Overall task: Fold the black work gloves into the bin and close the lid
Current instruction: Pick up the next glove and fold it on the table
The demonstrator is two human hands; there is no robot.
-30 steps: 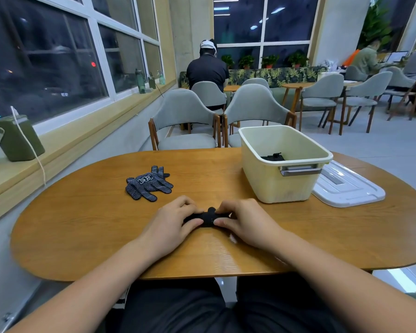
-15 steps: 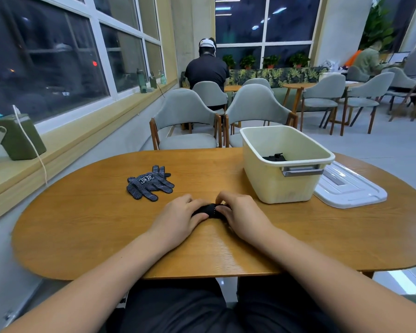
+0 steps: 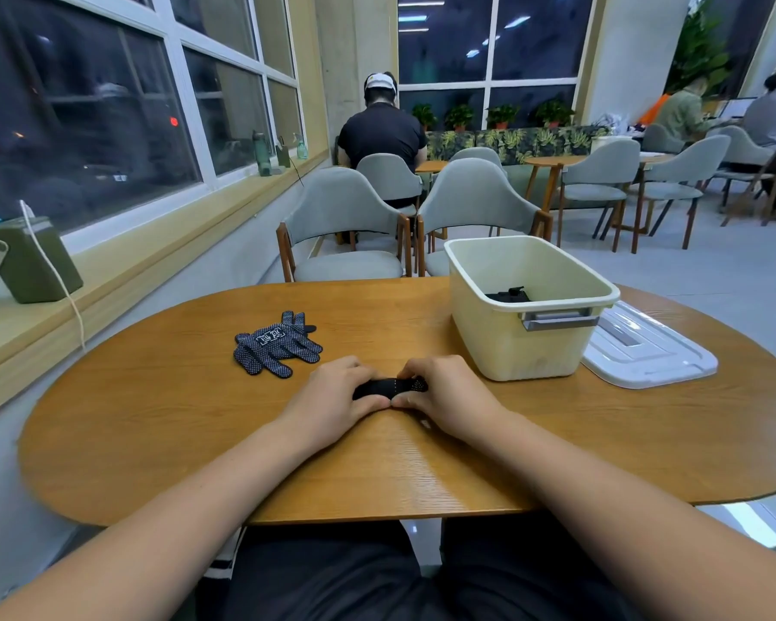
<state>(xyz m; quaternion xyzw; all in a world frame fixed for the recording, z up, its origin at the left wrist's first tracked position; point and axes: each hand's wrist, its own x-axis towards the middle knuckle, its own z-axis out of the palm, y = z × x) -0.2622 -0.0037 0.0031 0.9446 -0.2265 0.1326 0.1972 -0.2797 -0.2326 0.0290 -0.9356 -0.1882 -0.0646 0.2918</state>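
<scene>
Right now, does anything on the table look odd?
Nothing stands out. The left hand and right hand hold a folded glove; spare gloves lie flat; the bin stands upright, its lid flat beside it.

At frame centre, the left hand (image 3: 332,403) and right hand (image 3: 449,396) cover most of the rolled black dotted glove (image 3: 395,386). Right of centre, the near wall of the cream plastic bin (image 3: 525,351) hides most of a black fabric piece (image 3: 509,296) inside and the left edge of the flat white plastic lid (image 3: 646,356).
</scene>
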